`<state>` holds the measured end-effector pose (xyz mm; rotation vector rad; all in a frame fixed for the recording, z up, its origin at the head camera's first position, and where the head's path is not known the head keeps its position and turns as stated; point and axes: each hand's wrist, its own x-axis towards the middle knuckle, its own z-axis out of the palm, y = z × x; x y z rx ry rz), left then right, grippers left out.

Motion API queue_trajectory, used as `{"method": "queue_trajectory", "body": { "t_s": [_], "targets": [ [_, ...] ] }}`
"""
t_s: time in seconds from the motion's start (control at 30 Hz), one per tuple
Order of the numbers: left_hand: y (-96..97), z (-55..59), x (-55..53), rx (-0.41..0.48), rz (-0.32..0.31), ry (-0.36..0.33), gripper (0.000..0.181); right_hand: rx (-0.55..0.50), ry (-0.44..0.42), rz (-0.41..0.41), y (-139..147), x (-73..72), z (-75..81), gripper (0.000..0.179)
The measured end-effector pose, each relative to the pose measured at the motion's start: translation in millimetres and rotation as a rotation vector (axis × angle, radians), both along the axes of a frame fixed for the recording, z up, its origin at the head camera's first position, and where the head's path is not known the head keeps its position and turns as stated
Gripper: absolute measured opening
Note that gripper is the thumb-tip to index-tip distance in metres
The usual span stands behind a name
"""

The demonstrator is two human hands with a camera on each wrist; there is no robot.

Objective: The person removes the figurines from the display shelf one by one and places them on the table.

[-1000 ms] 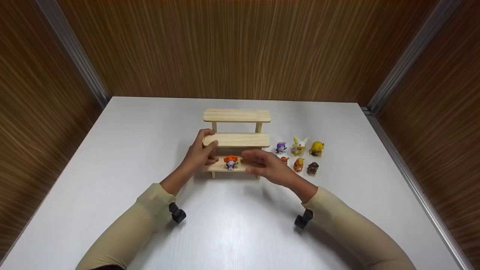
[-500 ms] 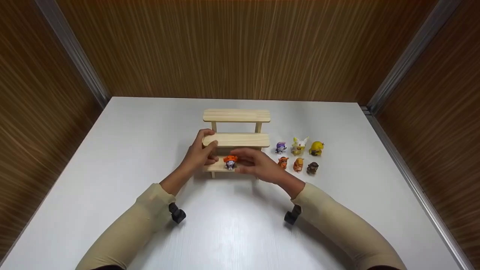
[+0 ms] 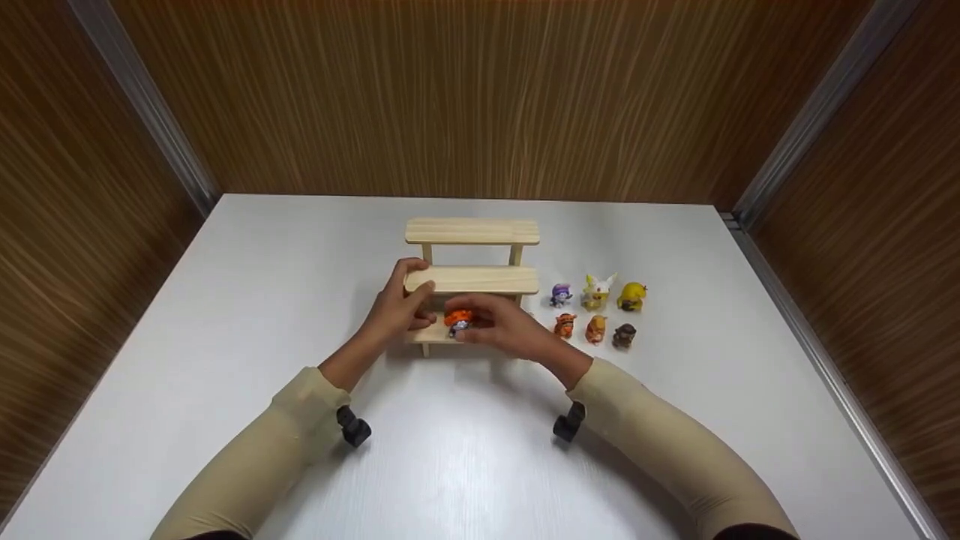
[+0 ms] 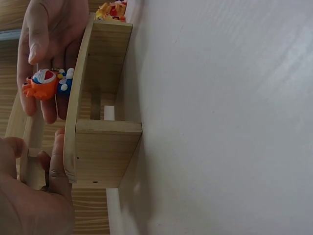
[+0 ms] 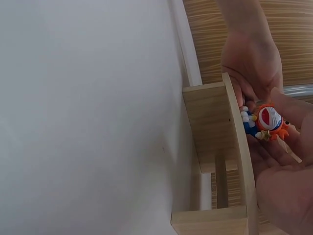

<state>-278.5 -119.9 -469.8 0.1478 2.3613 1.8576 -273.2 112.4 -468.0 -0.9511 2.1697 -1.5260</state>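
Note:
A three-tier wooden display stand (image 3: 472,279) stands on the white table. My left hand (image 3: 396,306) grips its left end, with fingers at the middle and bottom boards. On the bottom board stands a small toy figurine (image 5: 266,120) with an orange crab-like hat, white face, open red mouth and blue body. My right hand (image 3: 506,324) is around the figurine's right side. In the left wrist view its fingers (image 4: 48,108) extend behind the toy, and its thumb lies just above the hat. Whether the fingers touch the figurine cannot be told.
Right of the stand are several toy figurines in two rows: a purple-hatted one (image 3: 561,295), a white-eared yellow one (image 3: 598,292), a yellow one (image 3: 632,296), two orange ones and a dark brown one (image 3: 624,336). Wood-grain panels (image 3: 465,97) enclose the table's back and sides.
My right hand has moved left along the bottom board until it surrounds the orange-hatted figurine. The left hand keeps its grip on the stand, which has barely shifted.

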Motion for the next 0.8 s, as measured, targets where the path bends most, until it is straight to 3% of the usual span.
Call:
{"method": "queue_trajectory", "body": {
  "t_s": [0.27, 0.8],
  "targets": [
    [-0.8, 0.6, 1.2, -0.013, 0.012, 0.007, 0.042, 0.053, 0.067, -0.053, -2.8, 0.1, -3.7, 0.039],
    [-0.9, -1.3, 0.7, -0.016, 0.001, 0.023, 0.045, 0.055, 0.084, -0.085, -3.1, 2.6, -5.4, 0.036]
  ]
}}
